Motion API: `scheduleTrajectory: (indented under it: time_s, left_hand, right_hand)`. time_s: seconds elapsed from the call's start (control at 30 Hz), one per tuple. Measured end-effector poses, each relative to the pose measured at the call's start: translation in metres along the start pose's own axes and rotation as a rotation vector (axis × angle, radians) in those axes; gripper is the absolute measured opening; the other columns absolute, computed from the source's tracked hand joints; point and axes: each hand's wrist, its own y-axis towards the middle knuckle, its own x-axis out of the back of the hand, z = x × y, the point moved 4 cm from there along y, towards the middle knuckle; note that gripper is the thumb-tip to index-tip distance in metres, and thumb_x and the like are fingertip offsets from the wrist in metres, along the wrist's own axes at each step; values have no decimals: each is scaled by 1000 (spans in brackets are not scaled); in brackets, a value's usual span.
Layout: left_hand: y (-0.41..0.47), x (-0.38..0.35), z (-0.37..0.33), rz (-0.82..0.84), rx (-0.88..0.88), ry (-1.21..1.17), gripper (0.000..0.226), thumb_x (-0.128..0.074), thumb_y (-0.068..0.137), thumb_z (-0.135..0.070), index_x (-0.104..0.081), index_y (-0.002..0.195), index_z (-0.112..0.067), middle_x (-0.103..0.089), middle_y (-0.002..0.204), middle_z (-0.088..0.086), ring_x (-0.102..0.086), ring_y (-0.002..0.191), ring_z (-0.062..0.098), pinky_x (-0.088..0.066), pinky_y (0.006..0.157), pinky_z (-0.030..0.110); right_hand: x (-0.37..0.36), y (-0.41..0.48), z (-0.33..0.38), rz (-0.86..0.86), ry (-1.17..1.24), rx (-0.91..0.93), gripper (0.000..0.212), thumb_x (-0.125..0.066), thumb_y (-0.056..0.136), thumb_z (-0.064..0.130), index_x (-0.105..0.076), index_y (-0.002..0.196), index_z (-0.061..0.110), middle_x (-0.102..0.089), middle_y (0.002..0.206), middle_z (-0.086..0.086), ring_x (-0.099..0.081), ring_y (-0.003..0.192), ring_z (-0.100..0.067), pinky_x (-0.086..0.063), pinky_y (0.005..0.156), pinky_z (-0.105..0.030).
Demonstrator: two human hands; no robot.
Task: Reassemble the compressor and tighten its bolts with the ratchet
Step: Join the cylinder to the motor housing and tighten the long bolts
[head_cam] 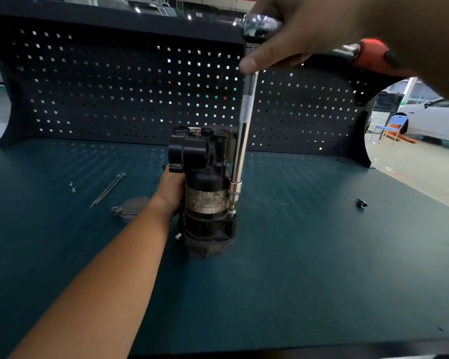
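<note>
Seen from the head camera, the left hand [171, 189] curls its fingers around the left side of the upright compressor [208, 193], steadying it on the workbench [322, 255]. The right hand [309, 29] closes over the head of the ratchet [259, 24], thumb pressed on the extension bar [244, 130]. The bar drops far below those fingers to a socket [235, 189] over a bolt [231, 211] on the compressor's right flank. So long a bar could lean, slipping the socket off or cross-threading the bolt. Two long bolts [108, 190] lie left of the left fingers, not yet fitted.

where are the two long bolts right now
In the head view the two long bolts lie side by side on the bench, left of the compressor, between two small screws and the round metal cover.
</note>
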Motion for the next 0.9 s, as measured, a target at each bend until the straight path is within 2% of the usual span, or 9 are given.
scheduleTrajectory:
  time_s: [0.1,0.2,0.33,0.43,0.5,0.6,0.67,0.8,0.9]
  left_hand:
    - [-1,2,3,15,-11,39,25,-50,61,-32,-66,44,-23,-63,50,-8,-60,54,11,-44,63,26]
    - [0,2,1,38,-29,64,25,-50,61,-36,-66,43,-30,-62,51,-10,-56,61,13,-43,66,28]
    - [4,4,1,22,-29,40,25,-50,62,-35,-64,43,-27,-60,51,-10,-56,53,9,-43,63,27]
    - [7,4,1,48,-38,16,24,-50,65,-34,-65,48,-26,-62,54,-9,-58,54,8,-43,63,28]
    - [8,4,3,57,-31,5,26,-50,65,-33,-66,46,-27,-61,53,-10,-58,52,7,-43,63,28]
    - [8,3,3,62,-54,43,23,-49,66,-34,-63,51,-23,-61,53,-10,-57,57,10,-43,65,29]
    - [6,2,2,61,-64,40,18,-50,66,-35,-60,60,-22,-61,55,-9,-57,62,13,-45,65,28]
    - [3,0,0,92,-97,55,37,-51,78,-28,-65,45,-30,-61,49,-12,-58,49,0,-46,55,24]
    - [3,0,-1,62,-113,54,35,-52,78,-23,-63,45,-25,-59,46,-12,-56,45,-1,-42,54,24]
  right_hand:
    - [1,-1,2,-81,-126,-59,42,-55,61,64,-40,66,24,-48,36,25,-48,34,8,-32,35,-5]
    - [0,1,0,-123,-214,-67,41,-58,77,58,-45,65,20,-53,42,9,-48,35,-1,-36,40,-11]
    - [1,6,3,-5,-19,-166,22,-40,97,20,-45,77,17,-35,60,1,-29,41,-5,-28,41,-16]
    - [9,2,2,16,-5,-82,16,-47,94,8,-51,85,20,-50,55,9,-38,40,1,-34,40,-13]
    - [13,1,1,14,-14,-62,14,-54,91,11,-58,102,20,-62,74,15,-51,52,5,-40,45,-8]
    - [14,0,-4,-6,36,-33,29,-59,88,12,-61,116,20,-66,104,6,-58,71,2,-43,50,-10]
    - [13,-1,-3,-45,13,-12,30,-62,87,15,-63,116,26,-67,99,13,-57,69,4,-43,51,-11]
    - [16,-7,4,-75,-102,-5,28,-65,85,32,-61,113,35,-62,78,33,-56,62,12,-42,51,-6]
    - [12,-3,9,-114,-283,-2,39,-59,77,56,-61,108,33,-65,96,19,-58,75,10,-43,70,-13]
